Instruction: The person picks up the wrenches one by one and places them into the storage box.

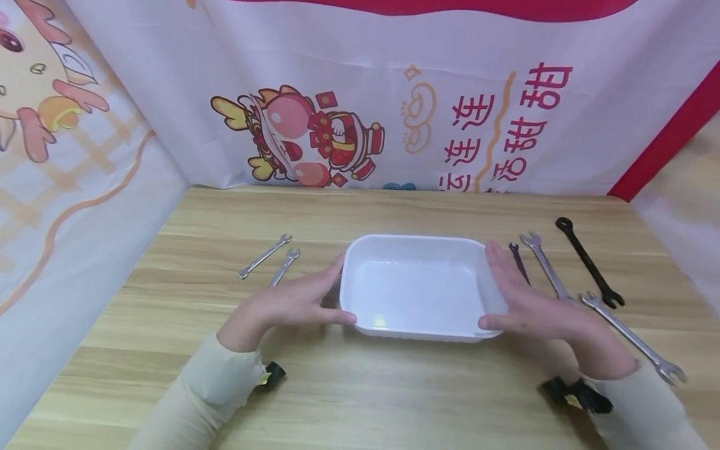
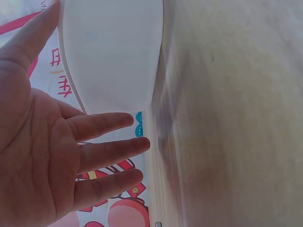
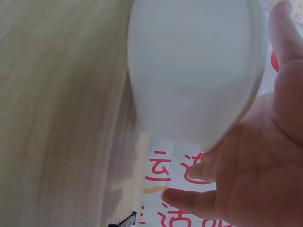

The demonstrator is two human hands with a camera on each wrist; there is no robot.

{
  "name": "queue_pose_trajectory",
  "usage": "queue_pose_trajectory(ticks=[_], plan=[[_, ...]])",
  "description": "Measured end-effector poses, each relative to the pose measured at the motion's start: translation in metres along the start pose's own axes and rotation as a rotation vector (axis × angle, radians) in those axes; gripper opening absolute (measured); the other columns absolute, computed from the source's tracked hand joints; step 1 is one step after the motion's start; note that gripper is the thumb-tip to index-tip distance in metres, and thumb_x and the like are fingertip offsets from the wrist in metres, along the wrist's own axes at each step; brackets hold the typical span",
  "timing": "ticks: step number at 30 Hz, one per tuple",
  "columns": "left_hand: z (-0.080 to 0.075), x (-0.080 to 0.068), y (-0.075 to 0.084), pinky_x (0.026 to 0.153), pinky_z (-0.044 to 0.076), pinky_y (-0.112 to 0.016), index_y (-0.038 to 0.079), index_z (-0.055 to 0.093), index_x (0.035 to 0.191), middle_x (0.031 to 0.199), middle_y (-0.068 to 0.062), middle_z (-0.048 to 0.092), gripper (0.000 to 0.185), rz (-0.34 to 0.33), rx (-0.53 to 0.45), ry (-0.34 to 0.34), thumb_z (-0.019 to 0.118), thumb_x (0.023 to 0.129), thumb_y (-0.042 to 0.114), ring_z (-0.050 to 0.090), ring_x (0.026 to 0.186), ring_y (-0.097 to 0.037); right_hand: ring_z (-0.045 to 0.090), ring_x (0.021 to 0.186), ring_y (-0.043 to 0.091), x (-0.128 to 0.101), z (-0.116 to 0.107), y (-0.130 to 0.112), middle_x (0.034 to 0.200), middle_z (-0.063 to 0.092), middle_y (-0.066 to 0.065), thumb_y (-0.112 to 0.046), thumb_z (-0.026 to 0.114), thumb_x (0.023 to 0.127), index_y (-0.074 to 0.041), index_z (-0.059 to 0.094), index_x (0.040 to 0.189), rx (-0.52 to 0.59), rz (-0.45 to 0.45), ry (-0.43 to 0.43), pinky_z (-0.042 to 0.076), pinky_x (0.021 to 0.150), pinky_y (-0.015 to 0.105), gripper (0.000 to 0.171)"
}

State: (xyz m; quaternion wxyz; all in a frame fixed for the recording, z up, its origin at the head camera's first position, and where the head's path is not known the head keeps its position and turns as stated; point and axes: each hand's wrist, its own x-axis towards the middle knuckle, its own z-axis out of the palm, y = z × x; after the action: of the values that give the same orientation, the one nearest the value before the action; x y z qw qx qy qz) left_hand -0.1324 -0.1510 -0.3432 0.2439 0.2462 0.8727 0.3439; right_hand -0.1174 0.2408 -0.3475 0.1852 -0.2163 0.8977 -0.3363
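Note:
A white rectangular plastic tray [image 1: 419, 334] stands on the wooden table between the two hands, its inside bare. At its left end is my left hand [image 1: 298, 300], thumb at the near rim corner and forefinger along the far side. The left wrist view shows the other fingers of that hand straight and spread beside the tray wall [image 2: 113, 56]. My right hand [image 1: 529, 306] touches the right end in the same way, thumb on the near rim and forefinger at the far corner. In the right wrist view its fingers reach straight past the tray wall [image 3: 194, 71].
Two small silver wrenches [image 1: 264, 256] lie left of the tray. To the right lie a small dark wrench [image 1: 519, 262], a silver wrench [image 1: 545, 265], a long black wrench [image 1: 590, 262] and another silver wrench [image 1: 632, 337]. A printed cloth [image 1: 360, 50] hangs behind the table.

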Motion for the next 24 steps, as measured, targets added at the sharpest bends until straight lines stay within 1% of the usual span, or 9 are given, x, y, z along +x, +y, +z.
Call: queue_pose_trajectory(ticks=[4, 6, 10, 14, 18, 21, 24], plan=[[-0.0007, 0.0003, -0.0008, 0.122, 0.027, -0.046, 0.034, -0.011, 0.158, 0.168, 0.008, 0.01, 0.116, -0.006, 0.007, -0.003, 0.075, 0.083, 0.054, 0.021, 0.153, -0.016, -0.019, 0.15, 0.044, 0.0025, 0.004, -0.001, 0.163, -0.026, 0.018, -0.052, 0.078, 0.079, -0.002, -0.018, 0.155, -0.117, 0.022, 0.022, 0.001, 0.117, 0.07, 0.132], [-0.0009, 0.0004, -0.0012, 0.122, 0.027, -0.046, 0.034, -0.011, 0.158, 0.168, 0.008, 0.01, 0.116, -0.011, 0.012, -0.002, 0.075, 0.084, 0.052, 0.021, 0.153, -0.016, -0.019, 0.151, 0.043, 0.0029, 0.005, -0.0019, 0.163, -0.025, 0.017, -0.055, 0.077, 0.079, -0.002, -0.016, 0.156, -0.166, 0.032, 0.031, 0.001, 0.118, 0.069, 0.132], [-0.0009, 0.0005, -0.0014, 0.122, 0.028, -0.048, 0.035, -0.011, 0.158, 0.168, 0.008, 0.012, 0.115, -0.014, 0.009, 0.0, 0.075, 0.084, 0.051, 0.022, 0.153, -0.017, -0.021, 0.151, 0.039, 0.0013, 0.0056, -0.0034, 0.164, -0.024, 0.013, -0.057, 0.072, 0.083, -0.003, -0.015, 0.157, -0.234, 0.046, 0.034, 0.003, 0.116, 0.072, 0.126], [-0.0004, 0.0003, -0.0016, 0.122, 0.028, -0.048, 0.035, -0.011, 0.158, 0.168, 0.009, 0.011, 0.116, -0.005, 0.007, -0.004, 0.076, 0.083, 0.051, 0.022, 0.153, -0.017, -0.026, 0.151, 0.034, -0.0002, 0.0066, -0.0034, 0.164, -0.025, 0.009, -0.063, 0.067, 0.085, -0.006, -0.015, 0.157, -0.281, 0.055, 0.028, 0.003, 0.113, 0.076, 0.123], [0.0004, -0.0002, -0.0021, 0.121, 0.029, -0.049, 0.035, -0.012, 0.158, 0.168, 0.009, 0.01, 0.117, -0.001, 0.016, -0.003, 0.076, 0.083, 0.052, 0.022, 0.153, -0.017, -0.027, 0.15, 0.033, -0.0003, 0.0076, -0.0024, 0.164, -0.027, 0.007, -0.066, 0.064, 0.085, -0.007, -0.015, 0.157, -0.303, 0.053, 0.022, 0.003, 0.114, 0.075, 0.122], [0.0008, -0.0003, -0.002, 0.121, 0.029, -0.05, 0.034, -0.013, 0.158, 0.168, 0.008, 0.01, 0.118, 0.006, 0.025, -0.001, 0.076, 0.083, 0.051, 0.022, 0.153, -0.018, -0.026, 0.15, 0.034, -0.0003, 0.0073, -0.0019, 0.164, -0.026, 0.009, -0.067, 0.065, 0.083, -0.005, -0.014, 0.157, -0.321, 0.053, 0.019, 0.003, 0.115, 0.074, 0.125], [0.0008, -0.0001, -0.0021, 0.121, 0.029, -0.049, 0.033, -0.013, 0.158, 0.168, 0.008, 0.01, 0.118, 0.02, 0.039, 0.009, 0.076, 0.084, 0.051, 0.022, 0.153, -0.019, -0.024, 0.151, 0.037, 0.0001, 0.0065, -0.0016, 0.164, -0.025, 0.012, -0.069, 0.068, 0.079, -0.004, -0.013, 0.157, -0.339, 0.053, 0.023, 0.005, 0.115, 0.074, 0.13]])
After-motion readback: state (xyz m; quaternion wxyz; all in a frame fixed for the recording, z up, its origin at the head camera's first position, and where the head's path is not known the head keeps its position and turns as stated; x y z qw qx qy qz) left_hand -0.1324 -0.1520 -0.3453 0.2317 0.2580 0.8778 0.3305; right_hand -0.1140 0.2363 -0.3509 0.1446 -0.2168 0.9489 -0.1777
